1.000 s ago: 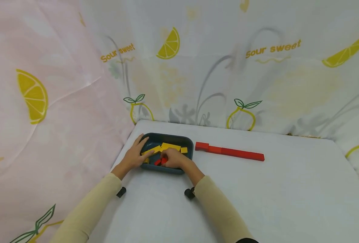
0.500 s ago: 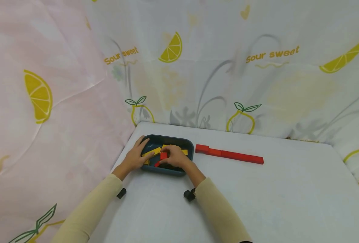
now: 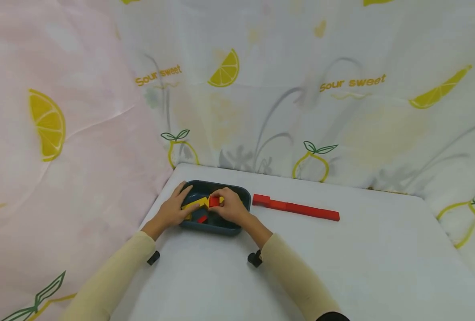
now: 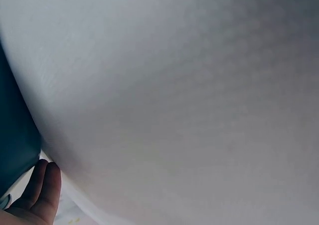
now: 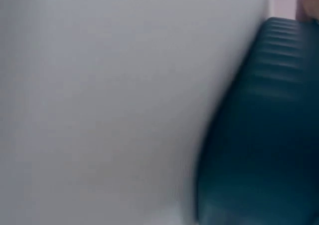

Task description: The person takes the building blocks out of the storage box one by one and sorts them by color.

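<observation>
A dark teal tray (image 3: 211, 228) with yellow and red blocks in it stands on the white table. My left hand (image 3: 171, 211) holds the tray's left end, its thumb reaching over the rim beside a long yellow block (image 3: 196, 203). In the left wrist view, two fingers (image 4: 49, 187) lie along the tray's outer wall (image 4: 15, 130). Inside the tray, my right hand (image 3: 234, 208) pinches a red block (image 3: 214, 202) between thumb and fingers. A smaller red block (image 3: 202, 219) lies on the tray floor. My right hand hides part of the yellow blocks.
Right of the tray, red blocks lie end to end in a long row (image 3: 301, 209), with a thicker block at its left end. Behind the table (image 3: 341, 263) hangs a lemon-printed cloth (image 3: 253, 111), and a pinkish one (image 3: 97, 178) is at the left.
My right hand has taken hold of a red block among the others and raised it from the tray floor. My left hand has stayed on the tray's left end.
</observation>
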Demonstrator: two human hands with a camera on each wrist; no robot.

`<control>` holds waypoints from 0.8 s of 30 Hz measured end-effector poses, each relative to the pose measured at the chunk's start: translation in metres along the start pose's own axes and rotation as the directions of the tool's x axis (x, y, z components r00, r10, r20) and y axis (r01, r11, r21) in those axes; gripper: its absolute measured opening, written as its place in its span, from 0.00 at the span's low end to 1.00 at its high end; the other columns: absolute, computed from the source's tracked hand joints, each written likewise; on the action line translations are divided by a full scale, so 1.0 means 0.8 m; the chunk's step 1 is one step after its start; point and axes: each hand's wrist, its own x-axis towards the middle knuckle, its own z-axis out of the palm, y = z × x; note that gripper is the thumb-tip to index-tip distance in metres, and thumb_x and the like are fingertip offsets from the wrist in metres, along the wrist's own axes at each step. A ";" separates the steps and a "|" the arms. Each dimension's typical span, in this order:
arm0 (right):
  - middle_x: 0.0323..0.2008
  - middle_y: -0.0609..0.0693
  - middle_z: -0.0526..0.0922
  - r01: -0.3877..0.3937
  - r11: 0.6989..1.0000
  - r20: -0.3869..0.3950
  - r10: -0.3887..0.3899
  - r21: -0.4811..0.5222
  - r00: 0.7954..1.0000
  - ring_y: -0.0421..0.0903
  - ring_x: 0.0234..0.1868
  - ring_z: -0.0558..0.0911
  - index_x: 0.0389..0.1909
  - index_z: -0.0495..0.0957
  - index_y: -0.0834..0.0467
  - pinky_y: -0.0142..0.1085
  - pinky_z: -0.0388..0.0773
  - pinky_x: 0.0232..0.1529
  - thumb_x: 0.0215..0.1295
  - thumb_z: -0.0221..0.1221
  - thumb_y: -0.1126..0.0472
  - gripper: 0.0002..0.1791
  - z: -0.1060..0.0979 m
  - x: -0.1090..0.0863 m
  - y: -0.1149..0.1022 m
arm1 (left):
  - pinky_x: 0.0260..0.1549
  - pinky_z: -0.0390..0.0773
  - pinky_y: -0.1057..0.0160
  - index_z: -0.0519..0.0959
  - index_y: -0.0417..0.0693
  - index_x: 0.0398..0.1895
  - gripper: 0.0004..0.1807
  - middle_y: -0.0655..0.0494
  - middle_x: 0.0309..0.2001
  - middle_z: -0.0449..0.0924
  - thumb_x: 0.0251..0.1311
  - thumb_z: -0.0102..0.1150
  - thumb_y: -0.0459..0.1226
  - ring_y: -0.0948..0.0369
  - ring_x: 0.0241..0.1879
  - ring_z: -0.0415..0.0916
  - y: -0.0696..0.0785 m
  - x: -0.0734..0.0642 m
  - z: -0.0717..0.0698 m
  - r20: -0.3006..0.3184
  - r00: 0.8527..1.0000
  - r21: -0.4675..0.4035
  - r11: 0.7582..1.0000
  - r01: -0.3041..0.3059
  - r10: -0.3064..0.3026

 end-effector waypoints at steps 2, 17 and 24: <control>0.47 0.54 0.80 0.018 0.999 0.035 -0.017 -0.041 0.999 0.43 0.37 0.79 0.52 0.80 0.61 0.25 0.79 0.40 0.58 0.71 0.58 0.22 -0.012 -0.006 0.001 | 0.61 0.63 0.29 0.53 0.48 0.78 0.44 0.42 0.79 0.41 0.66 0.53 0.59 0.35 0.70 0.59 0.003 0.002 0.002 0.010 1.000 -0.013 1.000 -0.008 0.008; 0.48 0.51 0.79 -0.064 0.987 0.020 0.067 -0.151 0.998 0.44 0.38 0.76 0.52 0.80 0.57 0.30 0.80 0.40 0.60 0.69 0.61 0.19 -0.121 -0.074 0.040 | 0.59 0.64 0.28 0.52 0.45 0.78 0.45 0.41 0.79 0.41 0.67 0.53 0.59 0.34 0.69 0.60 -0.011 -0.004 0.001 0.006 1.000 0.018 1.000 -0.024 0.024; 0.48 0.52 0.80 -0.094 0.976 -0.046 0.087 -0.198 0.995 0.46 0.45 0.76 0.50 0.80 0.57 0.34 0.80 0.43 0.60 0.68 0.63 0.17 -0.155 -0.106 0.072 | 0.58 0.64 0.28 0.52 0.45 0.78 0.44 0.40 0.79 0.41 0.68 0.52 0.58 0.34 0.68 0.61 -0.005 -0.005 0.001 -0.001 0.999 0.010 0.999 -0.041 0.041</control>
